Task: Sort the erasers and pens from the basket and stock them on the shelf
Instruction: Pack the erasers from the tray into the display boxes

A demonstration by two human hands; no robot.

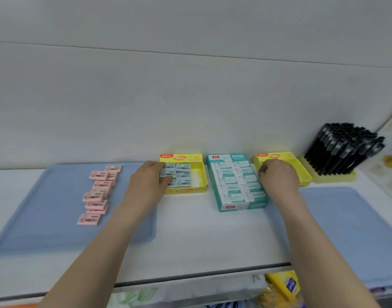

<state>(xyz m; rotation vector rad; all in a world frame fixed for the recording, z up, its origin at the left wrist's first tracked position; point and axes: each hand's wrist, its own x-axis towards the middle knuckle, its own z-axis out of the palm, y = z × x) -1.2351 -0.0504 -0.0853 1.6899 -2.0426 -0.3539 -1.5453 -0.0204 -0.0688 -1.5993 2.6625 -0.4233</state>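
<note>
Two yellow cardboard boxes are being flanked around the teal box [236,183] on the white shelf [190,236]. Pale blue erasers [179,174] are being gripped by the left hand [149,178] inside the left yellow box [190,190]. The right hand [278,174] is being held curled over the right yellow box [301,167]; its grip cannot be told. Pink erasers [97,194] are being kept loose on a blue mat [34,207] far left of the teal box, black pens [344,147] upright far right.

Bare shelf [190,236] lies open in front; three boxes and the pens [344,147] crowd the back.
</note>
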